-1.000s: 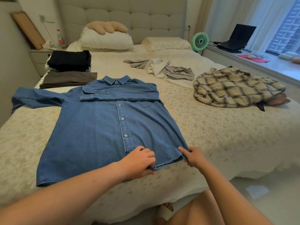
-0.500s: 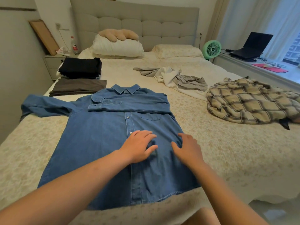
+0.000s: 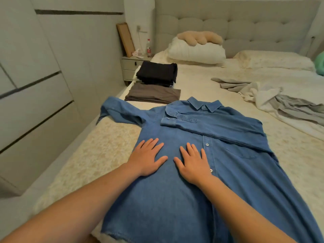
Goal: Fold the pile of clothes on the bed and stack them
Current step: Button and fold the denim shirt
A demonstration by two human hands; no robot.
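A blue denim shirt (image 3: 228, 181) lies front up on the bed (image 3: 108, 148), buttoned, collar away from me. Its right sleeve is folded across the chest; the other sleeve (image 3: 121, 111) stretches out to the left. My left hand (image 3: 147, 156) and my right hand (image 3: 192, 162) both press flat on the shirt's left half, fingers straight and spread, side by side. Beyond the collar sit a folded grey garment (image 3: 154, 93) and a folded black stack (image 3: 157, 72). A crumpled grey and white garment (image 3: 273, 97) lies unfolded at the right.
White pillow (image 3: 196, 51) with a beige plush on it rests against the padded headboard. A nightstand (image 3: 131, 67) with a bottle stands at the bed's far left corner. Wardrobe doors (image 3: 43, 85) line the left wall close to the bed edge.
Both hands left the shirt's hem and slid up and to the left, now lying flat on its left half. The view has turned left; the plaid garment is out of frame.
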